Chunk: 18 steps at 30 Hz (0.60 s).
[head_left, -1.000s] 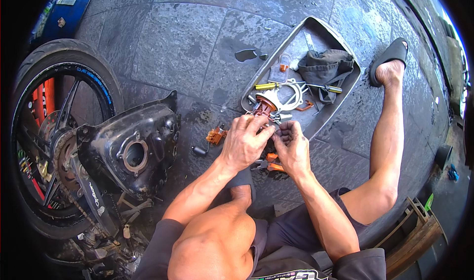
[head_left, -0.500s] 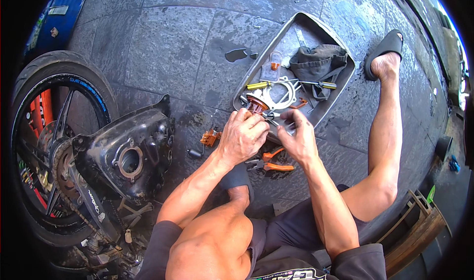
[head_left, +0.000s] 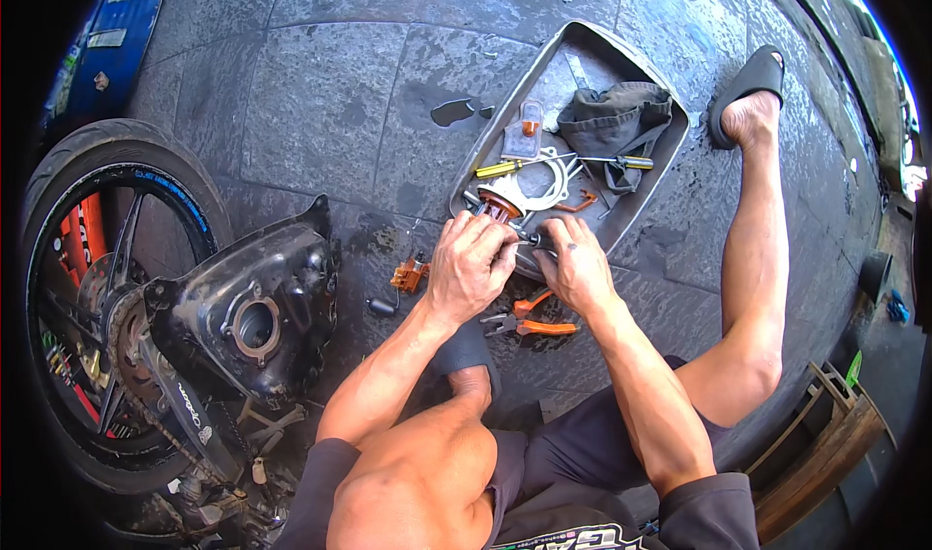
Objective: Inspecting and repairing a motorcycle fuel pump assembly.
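Head camera: A person in dark shorts is crouching on a tiled floor (head_left: 325,123), both bare hands meeting at the near end of a grey tray (head_left: 638,196). The left hand (head_left: 474,266) is holding the lower end of an orange-brown flanged part (head_left: 501,203) in a narrow, curled grip, the fingertips mostly hiding behind the knuckles; the part itself is sitting at the tray's near left corner, beside a pale ring (head_left: 556,187). The right hand (head_left: 577,266) is standing just beside it, thumb and fingers bending close together near a small dark piece (head_left: 529,238); whether they are gripping it, one cannot tell. Working well here is probably depending on the left hand bracing the flanged part without squeezing its thinner pieces, while the right is making small, straight movements with the fingertips rather than twisting from the wrist. Lifting the work a little clear of the tray's edge would likely be giving both thumbs more room. A yellow-handled screwdriver (head_left: 497,169) is lying in the tray close to the ring, and orange-handled pliers (head_left: 546,328) are resting on the floor near the right forearm, well within reach. A dark metal tank (head_left: 296,278) is standing to the left.
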{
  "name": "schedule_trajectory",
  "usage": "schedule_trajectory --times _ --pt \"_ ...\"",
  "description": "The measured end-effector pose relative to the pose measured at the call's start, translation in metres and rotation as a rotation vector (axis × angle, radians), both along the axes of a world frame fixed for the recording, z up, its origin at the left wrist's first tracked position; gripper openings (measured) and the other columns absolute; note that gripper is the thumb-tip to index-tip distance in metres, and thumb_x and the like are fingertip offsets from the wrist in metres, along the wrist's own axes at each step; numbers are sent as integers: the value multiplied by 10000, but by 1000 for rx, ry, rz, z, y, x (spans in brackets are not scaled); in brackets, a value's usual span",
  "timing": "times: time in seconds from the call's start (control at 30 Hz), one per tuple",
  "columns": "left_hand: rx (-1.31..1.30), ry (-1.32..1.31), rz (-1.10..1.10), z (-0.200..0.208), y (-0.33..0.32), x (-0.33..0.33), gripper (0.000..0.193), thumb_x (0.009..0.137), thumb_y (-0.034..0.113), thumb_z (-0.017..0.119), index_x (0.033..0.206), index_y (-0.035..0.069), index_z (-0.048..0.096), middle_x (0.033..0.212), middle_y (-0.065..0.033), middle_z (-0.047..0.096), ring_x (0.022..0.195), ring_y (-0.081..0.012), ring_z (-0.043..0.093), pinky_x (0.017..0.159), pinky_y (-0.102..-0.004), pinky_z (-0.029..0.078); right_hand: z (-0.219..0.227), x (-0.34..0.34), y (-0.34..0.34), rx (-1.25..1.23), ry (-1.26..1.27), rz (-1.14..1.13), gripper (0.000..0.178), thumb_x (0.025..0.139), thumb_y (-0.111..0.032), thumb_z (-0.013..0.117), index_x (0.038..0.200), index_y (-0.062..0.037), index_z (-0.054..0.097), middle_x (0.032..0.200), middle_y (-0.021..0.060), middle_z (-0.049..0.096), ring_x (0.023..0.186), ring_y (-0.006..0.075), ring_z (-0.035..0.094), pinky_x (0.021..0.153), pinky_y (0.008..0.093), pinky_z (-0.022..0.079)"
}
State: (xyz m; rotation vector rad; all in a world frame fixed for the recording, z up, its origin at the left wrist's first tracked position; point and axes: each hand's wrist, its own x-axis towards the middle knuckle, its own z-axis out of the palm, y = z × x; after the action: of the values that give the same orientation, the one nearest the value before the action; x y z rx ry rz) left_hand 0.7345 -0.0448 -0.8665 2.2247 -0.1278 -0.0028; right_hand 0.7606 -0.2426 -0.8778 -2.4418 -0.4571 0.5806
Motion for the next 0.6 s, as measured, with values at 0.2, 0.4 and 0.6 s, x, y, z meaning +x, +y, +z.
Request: schedule_trajectory --times 0.2,0.4,0.6 --pt "-5 56 -36 8 4 8 99 810 58 724 899 54 682 898 -90 648 874 -309 605 799 -427 473 25 0 -5 162 33 -23 332 834 -75 742 1139 -13 624 1003 169 672 978 367 652 851 428 526" --pt "-135 177 -65 7 11 12 93 817 52 718 897 15 691 887 -111 647 892 -334 610 825 -437 501 41 8 -4 158 66 -32 331 816 -48 747 1124 -7 630 1006 180 655 1003 367 632 891 437 514" --pt "-176 278 -37 9 15 14 104 803 11 719 906 -1 709 859 -91 655 828 -226 649 753 -343 532 49 10 0 140 31 7 332 810 -46 750 1119 -8 633 999 178 645 978 364 621 868 443 513"
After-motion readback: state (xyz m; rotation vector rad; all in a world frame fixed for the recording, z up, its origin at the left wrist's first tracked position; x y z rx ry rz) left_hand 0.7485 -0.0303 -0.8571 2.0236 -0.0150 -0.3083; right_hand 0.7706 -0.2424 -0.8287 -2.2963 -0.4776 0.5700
